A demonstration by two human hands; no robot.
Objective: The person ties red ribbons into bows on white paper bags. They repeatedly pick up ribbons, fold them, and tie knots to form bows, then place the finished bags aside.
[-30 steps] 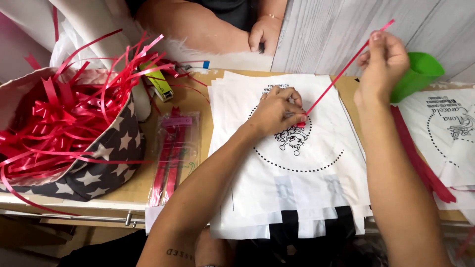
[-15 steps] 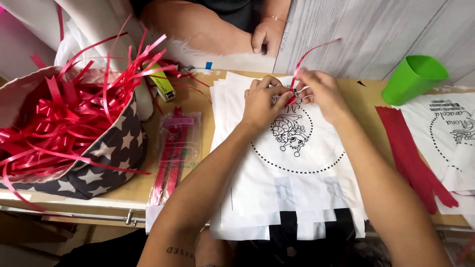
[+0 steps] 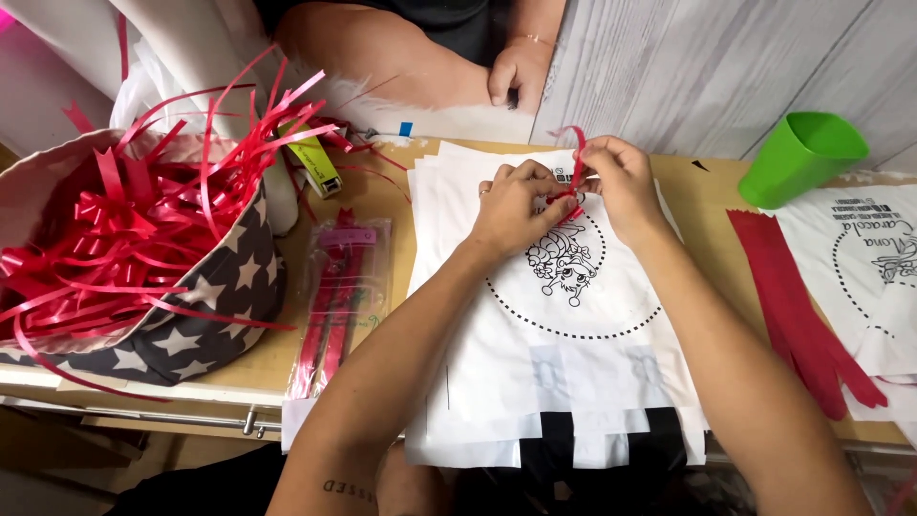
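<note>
Red ribbon strip (image 3: 574, 182) is pinched between the fingers of the left hand (image 3: 513, 205) and right hand (image 3: 623, 182), over the top of the white printed bags (image 3: 535, 373) stacked on the tabletop (image 3: 712, 196). At the left, a star-patterned fabric basket (image 3: 215, 296) brims with loose red ribbons (image 3: 124, 220); a green cup (image 3: 800, 158) lies tipped at the far right, its inside not visible.

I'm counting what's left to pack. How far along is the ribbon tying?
In hand: left hand and right hand work a red ribbon at the top of one white bag. Finished bags aren't visible. Left: stacked bags beneath, cut ribbons unused.
</note>
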